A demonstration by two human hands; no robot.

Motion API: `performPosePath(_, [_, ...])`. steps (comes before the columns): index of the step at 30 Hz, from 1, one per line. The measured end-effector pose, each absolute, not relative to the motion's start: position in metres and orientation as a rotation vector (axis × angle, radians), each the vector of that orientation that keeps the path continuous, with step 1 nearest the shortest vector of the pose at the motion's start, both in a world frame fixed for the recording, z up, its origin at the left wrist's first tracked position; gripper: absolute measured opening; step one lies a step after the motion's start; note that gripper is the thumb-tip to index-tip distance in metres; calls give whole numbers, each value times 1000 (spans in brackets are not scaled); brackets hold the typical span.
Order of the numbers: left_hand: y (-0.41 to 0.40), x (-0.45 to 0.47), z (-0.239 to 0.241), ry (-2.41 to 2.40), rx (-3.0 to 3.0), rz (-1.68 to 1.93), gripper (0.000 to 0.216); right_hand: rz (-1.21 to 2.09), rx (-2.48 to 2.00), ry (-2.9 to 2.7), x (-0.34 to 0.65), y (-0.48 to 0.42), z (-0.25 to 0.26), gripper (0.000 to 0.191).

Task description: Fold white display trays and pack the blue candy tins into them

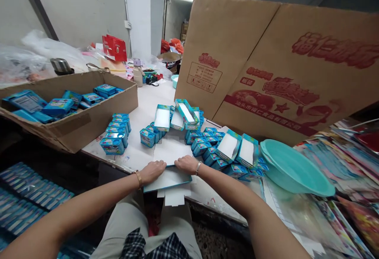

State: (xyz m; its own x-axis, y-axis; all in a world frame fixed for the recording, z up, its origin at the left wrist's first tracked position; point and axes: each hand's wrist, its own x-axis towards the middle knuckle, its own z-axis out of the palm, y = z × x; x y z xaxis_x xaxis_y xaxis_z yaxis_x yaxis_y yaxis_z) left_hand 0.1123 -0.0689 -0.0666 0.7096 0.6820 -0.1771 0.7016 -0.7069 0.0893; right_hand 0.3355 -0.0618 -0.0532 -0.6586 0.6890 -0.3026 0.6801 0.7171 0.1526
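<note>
At the table's front edge, a partly folded display carton (168, 179) with a white inside and blue edges lies between my hands. My left hand (154, 171) is closed on its far left edge. My right hand (186, 164) pinches the same edge a little further right. White flaps of the carton hang toward my lap. Beyond it stand several folded trays (162, 117), blue outside and white inside, some stacked on small blue packs (204, 144). More blue packs (112, 145) stand in rows left of my hands.
An open cardboard box (109, 105) with blue packages stands at the left. A large printed carton (237, 65) rises behind the trays. Turquoise basins (296, 168) and piles of printed sheets (349, 164) lie at the right. Rows of blue packs (29, 192) fill the lower left.
</note>
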Motion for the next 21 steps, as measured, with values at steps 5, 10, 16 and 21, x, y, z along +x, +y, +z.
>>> performPosePath(5, [-77,115,-69,1215,2780,-224,36,58,1113,2587,333,-68,-50,21])
performPosePath(10, [-81,113,-65,1174,2841,-244,38,101,1245,2532,329,-82,-39,25])
performPosePath(16, [-73,98,13,1139,2594,903,39,260,1838,2476,397,-111,21,24])
performPosePath(21, [-67,95,-4,1351,1860,1414,62,557,2652,2034,492,-152,91,35])
